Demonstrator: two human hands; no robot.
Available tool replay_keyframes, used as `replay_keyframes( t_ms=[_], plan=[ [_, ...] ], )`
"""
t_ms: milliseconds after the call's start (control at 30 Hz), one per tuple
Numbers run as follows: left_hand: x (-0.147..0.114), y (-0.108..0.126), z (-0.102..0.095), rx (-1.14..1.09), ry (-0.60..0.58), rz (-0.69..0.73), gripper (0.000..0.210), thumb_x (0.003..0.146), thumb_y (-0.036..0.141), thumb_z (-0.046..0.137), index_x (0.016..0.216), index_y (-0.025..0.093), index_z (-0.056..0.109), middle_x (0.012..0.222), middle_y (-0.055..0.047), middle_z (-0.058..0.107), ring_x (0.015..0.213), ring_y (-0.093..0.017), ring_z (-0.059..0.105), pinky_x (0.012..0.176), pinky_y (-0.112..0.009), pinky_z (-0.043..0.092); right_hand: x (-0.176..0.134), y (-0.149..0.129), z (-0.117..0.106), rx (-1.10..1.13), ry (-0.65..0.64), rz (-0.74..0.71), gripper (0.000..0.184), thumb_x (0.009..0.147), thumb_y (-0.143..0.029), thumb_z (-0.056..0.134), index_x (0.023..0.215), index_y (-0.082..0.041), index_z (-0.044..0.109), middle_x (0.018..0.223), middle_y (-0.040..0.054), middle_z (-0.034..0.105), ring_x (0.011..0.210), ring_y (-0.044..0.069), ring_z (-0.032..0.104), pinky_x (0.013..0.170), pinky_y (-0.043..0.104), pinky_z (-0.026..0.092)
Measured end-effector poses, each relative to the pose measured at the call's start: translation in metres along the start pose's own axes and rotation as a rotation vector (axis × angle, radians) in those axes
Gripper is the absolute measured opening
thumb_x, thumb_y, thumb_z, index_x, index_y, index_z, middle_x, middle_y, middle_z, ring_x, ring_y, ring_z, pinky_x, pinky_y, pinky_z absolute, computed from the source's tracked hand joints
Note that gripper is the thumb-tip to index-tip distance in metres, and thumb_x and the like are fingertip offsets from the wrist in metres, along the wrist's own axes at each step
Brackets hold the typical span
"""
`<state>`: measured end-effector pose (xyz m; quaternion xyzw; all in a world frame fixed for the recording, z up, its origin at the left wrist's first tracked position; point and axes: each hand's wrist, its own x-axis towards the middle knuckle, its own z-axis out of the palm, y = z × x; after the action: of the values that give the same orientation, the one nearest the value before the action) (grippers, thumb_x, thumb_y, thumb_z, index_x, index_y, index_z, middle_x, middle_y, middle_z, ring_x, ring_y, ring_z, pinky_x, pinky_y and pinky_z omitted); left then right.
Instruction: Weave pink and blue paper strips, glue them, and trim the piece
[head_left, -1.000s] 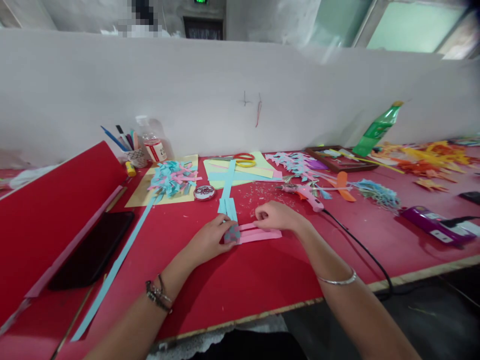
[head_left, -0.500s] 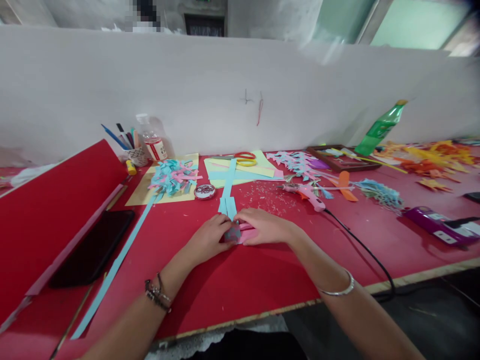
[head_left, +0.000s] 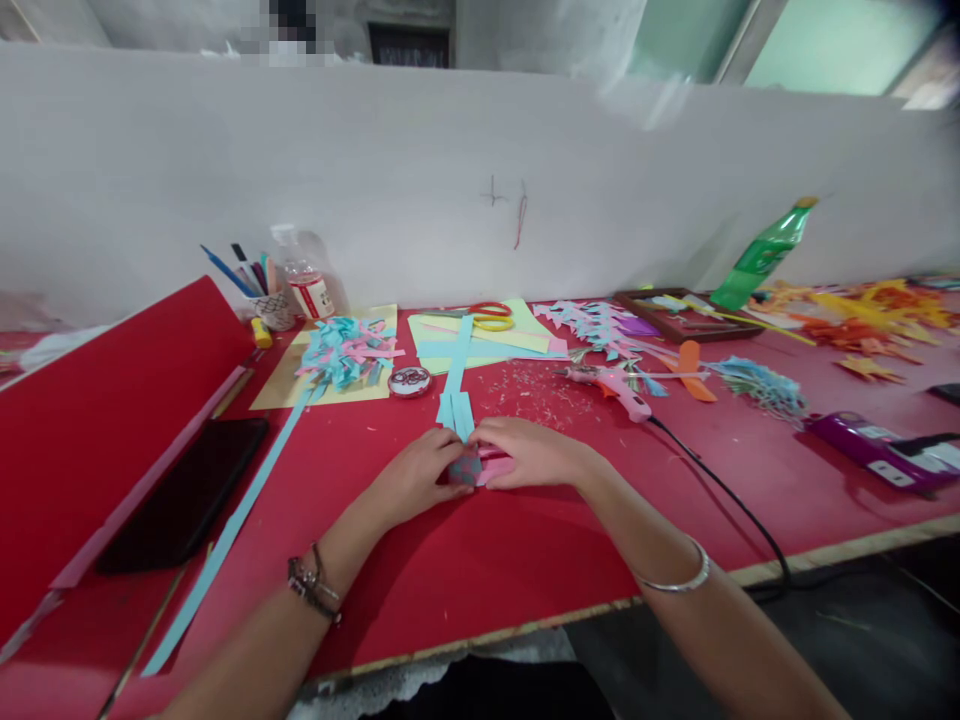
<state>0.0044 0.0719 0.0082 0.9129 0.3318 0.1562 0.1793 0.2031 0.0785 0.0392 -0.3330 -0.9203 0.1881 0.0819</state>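
Gripping paper strips left of the glue gun, the left hand and right hand have fingers clamped on them, with pens in a cup farther left and a yellow stick across the tray behind-right of the glue gun.

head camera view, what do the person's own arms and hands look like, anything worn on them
The left hand and right hand are ungloved, and no sleeves show on the forearms. Dark, beaded-looking bracelets circle the left wrist; a thin, silver-coloured bangle circles the right forearm.
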Motion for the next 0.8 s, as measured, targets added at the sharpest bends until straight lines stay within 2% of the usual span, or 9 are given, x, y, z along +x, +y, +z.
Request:
replay_keyframes(
  t_ms=[133,233,333,533,700,800],
  plan=[
    [0.0002,0.0001,-0.0002,0.018,0.004,0.002,0.037,0.076,0.031,0.056,0.11,0.019,0.051,0.1,-0.008,0.05,0.094,-0.02,0.047,0.081,-0.032,0.041,-0.0009,0.0005,0.0006,-0.014,0.01,0.002,0.041,0.069,-0.032,0.06,0.105,-0.016,0.052,0.101,0.0093,0.056,0.091,0.021,0.052,0.075,0.03,0.039],
    [0.0007,0.0005,-0.0005,0.033,0.005,-0.006,0.036,0.076,0.033,0.056,0.108,0.017,0.052,0.099,-0.008,0.05,0.092,-0.02,0.047,0.08,-0.031,0.041,-0.0011,0.0015,0.001,0.011,0.053,0.053,0.032,0.076,-0.036,0.053,0.1,-0.016,0.054,0.096,0.008,0.058,0.085,0.018,0.053,0.071,0.027,0.038],
    [0.0009,0.0008,-0.0007,0.037,-0.001,-0.009,0.036,0.075,0.033,0.057,0.108,0.017,0.052,0.099,-0.008,0.05,0.092,-0.02,0.047,0.08,-0.03,0.041,-0.0004,0.0033,0.0012,-0.004,0.082,0.1,0.022,0.081,-0.03,0.046,0.092,-0.015,0.057,0.089,0.0072,0.058,0.079,0.015,0.052,0.066,0.024,0.037],
    [0.0003,0.0016,-0.0013,0.061,-0.005,-0.007,0.037,0.076,0.035,0.055,0.11,0.019,0.051,0.099,-0.007,0.051,0.093,-0.02,0.048,0.079,-0.03,0.041,0.0011,0.0058,0.0024,-0.062,0.108,0.106,0.018,0.079,-0.024,0.05,0.089,-0.015,0.062,0.086,0.0059,0.059,0.076,0.014,0.052,0.065,0.023,0.035],
    [-0.0002,0.003,-0.0025,0.077,-0.013,-0.01,0.033,0.076,0.032,0.056,0.106,0.019,0.053,0.098,-0.007,0.051,0.092,-0.02,0.048,0.079,-0.03,0.041,0.0019,0.0061,0.0036,0.007,0.146,0.119,0.017,0.08,-0.025,0.05,0.083,-0.015,0.062,0.08,0.0047,0.059,0.073,0.013,0.051,0.064,0.022,0.035],
    [-0.0007,0.0042,-0.0033,0.081,-0.017,-0.011,0.034,0.075,0.031,0.056,0.107,0.019,0.052,0.099,-0.007,0.052,0.092,-0.02,0.048,0.078,-0.03,0.041,0.0021,0.0065,0.0042,0.031,0.122,0.132,0.015,0.079,-0.024,0.051,0.084,-0.014,0.061,0.081,0.005,0.058,0.073,0.013,0.051,0.064,0.022,0.035]
  ],
)
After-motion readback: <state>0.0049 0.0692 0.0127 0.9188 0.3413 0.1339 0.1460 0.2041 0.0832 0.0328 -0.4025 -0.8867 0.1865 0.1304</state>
